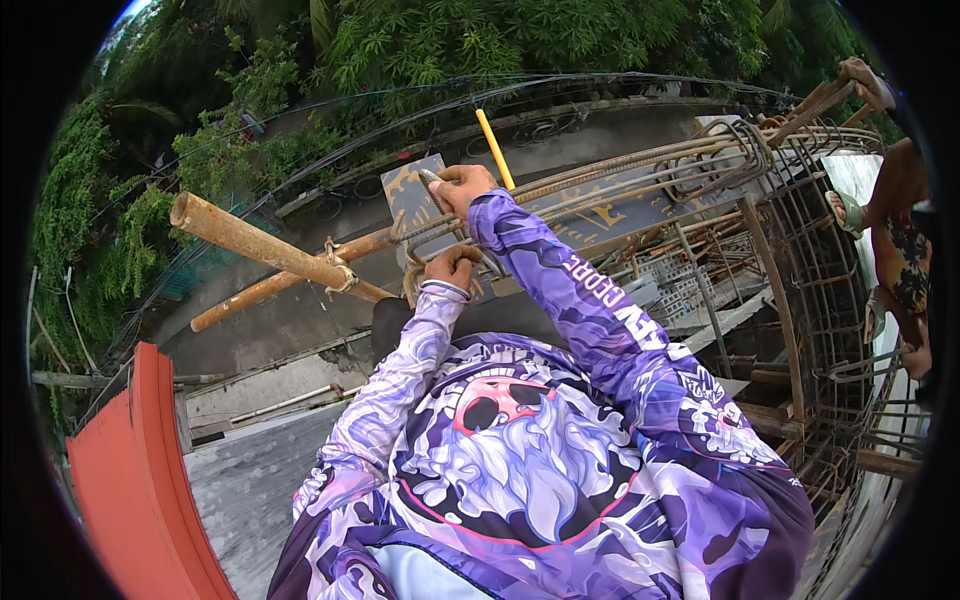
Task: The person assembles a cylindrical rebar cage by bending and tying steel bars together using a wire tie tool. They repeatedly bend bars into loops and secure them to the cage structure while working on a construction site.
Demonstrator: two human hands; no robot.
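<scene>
My right hand [466, 187] is closed, its arm stretched forward over a bundle of long rusty rebar [620, 165]. A short grey piece [432, 180] pokes out from its fingers; its kind is not clear. Nearer to me, my left hand [456, 268] has its fingers curled at the bent rebar stirrups [411, 270] around the bundle's left end. What its fingertips pinch is hidden. Behind the hands stands a grey board with yellowish patches [590, 215].
Two rusty pipes [262, 246] cross at left, tied with cord. A yellow pole [495, 150] rises behind the bars. Red sheeting [150, 470] lies lower left. At right are a rebar cage [835, 300] and another person's hand [868, 84] and sandalled foot [846, 214]. A street lies below.
</scene>
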